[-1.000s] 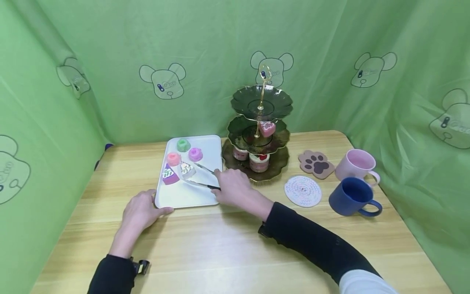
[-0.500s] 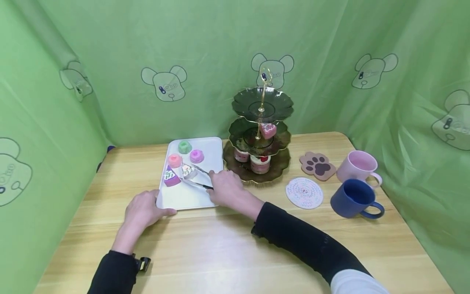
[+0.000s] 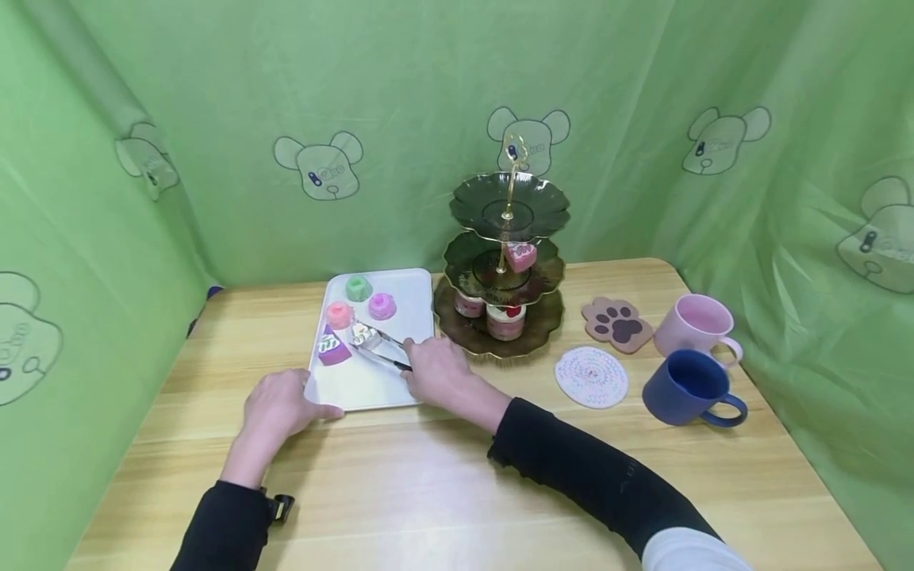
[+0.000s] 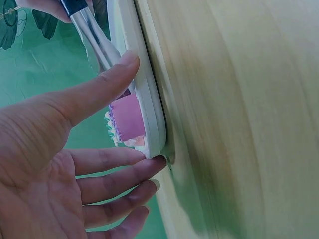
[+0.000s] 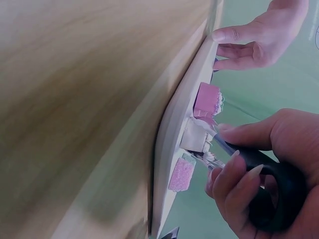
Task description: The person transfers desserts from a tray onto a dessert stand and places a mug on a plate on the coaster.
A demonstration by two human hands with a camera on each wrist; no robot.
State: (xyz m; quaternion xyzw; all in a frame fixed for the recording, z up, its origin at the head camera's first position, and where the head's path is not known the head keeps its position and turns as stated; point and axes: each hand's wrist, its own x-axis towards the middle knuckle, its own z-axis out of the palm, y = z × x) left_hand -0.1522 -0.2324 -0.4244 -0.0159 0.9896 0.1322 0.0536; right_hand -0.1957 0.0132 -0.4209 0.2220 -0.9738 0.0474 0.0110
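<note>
My left hand (image 3: pixel 278 403) rests at the near left corner of a white tray (image 3: pixel 389 388), thumb along the front edge, straight fingertips against the left side. My right hand (image 3: pixel 441 371) grips black-handled tongs (image 3: pixel 391 362). Their metal tips lie on both sides of a white-topped cake slice (image 3: pixel 366 336) on the tray, close against its sides in the right wrist view. Beside it are a purple cake slice (image 3: pixel 332 347) and a coral ring-shaped cake (image 3: pixel 339 315). Farther back sit a green ring-shaped cake (image 3: pixel 359 289) and a lilac one (image 3: pixel 382 306).
A three-tier stand (image 3: pixel 500 347) right of the tray bears a pink cake slice (image 3: pixel 521 255) and dessert jars (image 3: pixel 505 323). Farther right lie a paw-shaped coaster (image 3: pixel 617 325), a round coaster (image 3: pixel 591 377), a pink mug (image 3: pixel 693 325) and a blue mug (image 3: pixel 687 387).
My right hand has moved slightly left with the tongs, and their tips have drawn closer together around the white-topped cake slice. The left hand stays at the tray's corner.
</note>
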